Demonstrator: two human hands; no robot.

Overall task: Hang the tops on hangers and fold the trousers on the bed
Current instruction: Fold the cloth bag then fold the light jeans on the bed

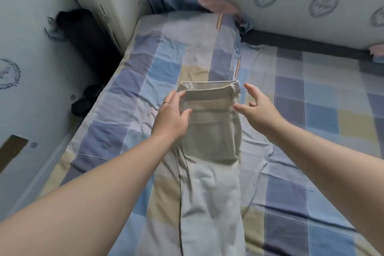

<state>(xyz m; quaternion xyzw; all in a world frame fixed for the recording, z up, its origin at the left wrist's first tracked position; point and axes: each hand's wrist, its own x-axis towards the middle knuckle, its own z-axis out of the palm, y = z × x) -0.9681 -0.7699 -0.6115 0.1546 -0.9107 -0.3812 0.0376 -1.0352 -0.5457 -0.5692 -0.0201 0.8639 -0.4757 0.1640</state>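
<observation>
Head view: bed (315, 114) with a checked sheet carries the beige trousers (214, 143), laid lengthwise along its middle, waistband at the far end. Left hand (172, 116) holds the waistband's left edge, thumb on top of the cloth, fingers (176, 95) curled at the edge. Right hand (256, 108) hovers just beside the right edge, fingers spread and holding nothing. Ring (166, 102) sits on a left finger.

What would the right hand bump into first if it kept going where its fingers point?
Probably the beige fabric trousers on the blue checked bedsheet. The right hand is open, its fingers aimed left at the folded waistband end, so it would touch that edge first. How high it hovers is unclear.
</observation>
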